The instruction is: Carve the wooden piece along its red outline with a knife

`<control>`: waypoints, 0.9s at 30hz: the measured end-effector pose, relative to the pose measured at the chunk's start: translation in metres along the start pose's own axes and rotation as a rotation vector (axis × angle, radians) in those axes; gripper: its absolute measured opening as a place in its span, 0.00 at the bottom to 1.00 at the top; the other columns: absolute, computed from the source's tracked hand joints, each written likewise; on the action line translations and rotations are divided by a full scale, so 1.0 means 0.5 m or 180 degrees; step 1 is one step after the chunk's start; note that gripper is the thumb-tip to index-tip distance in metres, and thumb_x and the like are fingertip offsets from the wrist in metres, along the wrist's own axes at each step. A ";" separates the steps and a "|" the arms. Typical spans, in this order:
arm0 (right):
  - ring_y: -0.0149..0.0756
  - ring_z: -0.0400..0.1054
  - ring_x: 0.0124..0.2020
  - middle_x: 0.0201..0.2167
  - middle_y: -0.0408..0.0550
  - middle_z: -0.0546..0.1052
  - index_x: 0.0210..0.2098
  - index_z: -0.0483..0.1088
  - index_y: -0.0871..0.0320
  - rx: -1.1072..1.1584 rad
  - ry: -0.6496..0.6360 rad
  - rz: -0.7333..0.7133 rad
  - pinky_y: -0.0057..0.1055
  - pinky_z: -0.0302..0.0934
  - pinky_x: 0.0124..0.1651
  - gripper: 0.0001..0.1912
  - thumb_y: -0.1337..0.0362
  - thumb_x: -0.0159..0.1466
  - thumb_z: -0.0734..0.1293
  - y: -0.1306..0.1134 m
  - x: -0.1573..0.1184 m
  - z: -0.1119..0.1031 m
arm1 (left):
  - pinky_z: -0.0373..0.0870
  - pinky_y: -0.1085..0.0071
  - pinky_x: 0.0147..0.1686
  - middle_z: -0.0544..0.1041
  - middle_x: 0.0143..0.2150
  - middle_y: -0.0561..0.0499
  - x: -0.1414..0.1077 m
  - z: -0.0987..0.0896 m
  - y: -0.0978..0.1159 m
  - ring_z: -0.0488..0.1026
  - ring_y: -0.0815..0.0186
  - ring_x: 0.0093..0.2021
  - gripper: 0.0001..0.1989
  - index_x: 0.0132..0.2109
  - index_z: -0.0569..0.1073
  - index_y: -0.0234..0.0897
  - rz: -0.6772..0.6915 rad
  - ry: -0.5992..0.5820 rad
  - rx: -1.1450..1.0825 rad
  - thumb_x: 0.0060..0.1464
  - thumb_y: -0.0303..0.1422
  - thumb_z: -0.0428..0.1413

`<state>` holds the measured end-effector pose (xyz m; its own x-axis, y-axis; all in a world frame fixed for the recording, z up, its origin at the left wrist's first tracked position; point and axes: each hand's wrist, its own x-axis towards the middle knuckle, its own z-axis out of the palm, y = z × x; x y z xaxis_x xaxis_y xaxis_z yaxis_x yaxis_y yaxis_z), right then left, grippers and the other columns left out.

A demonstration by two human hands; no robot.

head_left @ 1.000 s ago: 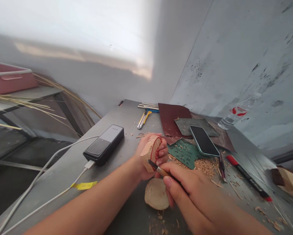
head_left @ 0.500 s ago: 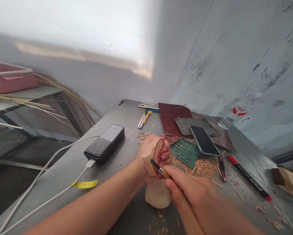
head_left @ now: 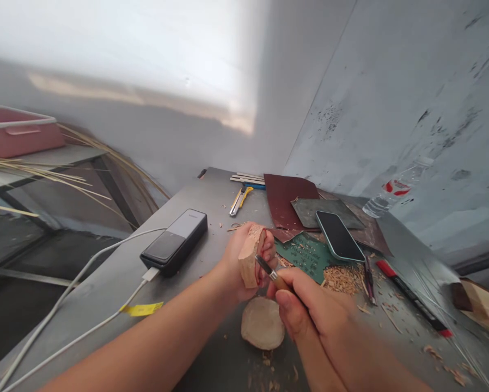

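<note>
My left hand (head_left: pixel 233 260) is wrapped round a pale wood block (head_left: pixel 250 258) with red lines drawn on its right face, which is now mostly turned away. In my right hand (head_left: pixel 310 305) is a wood carving knife (head_left: pixel 271 271) with a short dark blade, a metal collar and a wooden handle. Its blade lies at the block's right edge; whether it touches the wood I cannot tell. Below both hands a round wood disc (head_left: pixel 263 324) rests on the table, with shavings in front of it.
A power bank (head_left: pixel 175 239) with a white cable lies left. Beyond are a yellow utility knife (head_left: pixel 240 198) and sandpaper sheets (head_left: pixel 291 201). To the right are a phone (head_left: pixel 340 235), wood shavings (head_left: pixel 342 279), a marker (head_left: pixel 414 298) and a plastic bottle (head_left: pixel 395 190).
My left hand has turned the block so that its red-marked face shows less, and moved slightly left. The knife tip has risen a little. More of the wood disc shows.
</note>
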<state>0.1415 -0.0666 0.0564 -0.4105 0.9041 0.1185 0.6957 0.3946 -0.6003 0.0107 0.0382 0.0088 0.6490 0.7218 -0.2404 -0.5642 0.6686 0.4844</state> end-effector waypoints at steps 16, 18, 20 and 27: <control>0.31 0.66 0.27 0.27 0.39 0.73 0.34 0.67 0.54 0.0273 -0.0422 0.0478 0.31 0.56 0.30 0.16 0.57 0.76 0.55 0.023 0.019 -0.018 | 0.70 0.73 0.26 0.70 0.28 0.49 -0.016 0.009 0.032 0.72 0.67 0.29 0.26 0.24 0.70 0.33 0.0572 -0.0178 0.0128 0.63 0.47 0.48; 0.32 0.66 0.27 0.28 0.40 0.74 0.34 0.67 0.54 0.0058 -0.0353 0.0404 0.32 0.55 0.30 0.16 0.58 0.76 0.57 0.029 0.022 -0.024 | 0.73 0.71 0.32 0.75 0.35 0.46 -0.021 0.009 0.038 0.74 0.65 0.35 0.20 0.27 0.72 0.33 0.0589 -0.0101 0.0342 0.58 0.45 0.57; 0.34 0.69 0.31 0.32 0.42 0.77 0.36 0.70 0.53 -0.0111 -0.0187 0.0274 0.33 0.58 0.34 0.11 0.60 0.74 0.60 0.034 0.024 -0.030 | 0.74 0.69 0.37 0.77 0.40 0.46 -0.023 0.005 0.044 0.75 0.64 0.39 0.12 0.29 0.74 0.33 0.0549 -0.0087 0.0589 0.50 0.39 0.63; 0.35 0.71 0.29 0.33 0.44 0.78 0.41 0.69 0.52 0.0015 -0.0074 0.0619 0.32 0.63 0.30 0.05 0.58 0.69 0.65 0.044 0.016 -0.067 | 0.74 0.67 0.40 0.78 0.40 0.49 -0.016 -0.010 0.052 0.76 0.63 0.40 0.09 0.32 0.73 0.36 0.0333 -0.0130 0.0510 0.43 0.32 0.65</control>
<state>0.1734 -0.0453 0.0703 -0.2822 0.9592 -0.0183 0.7604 0.2120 -0.6139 -0.0118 0.0505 0.0193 0.6131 0.7759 -0.1488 -0.5434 0.5508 0.6335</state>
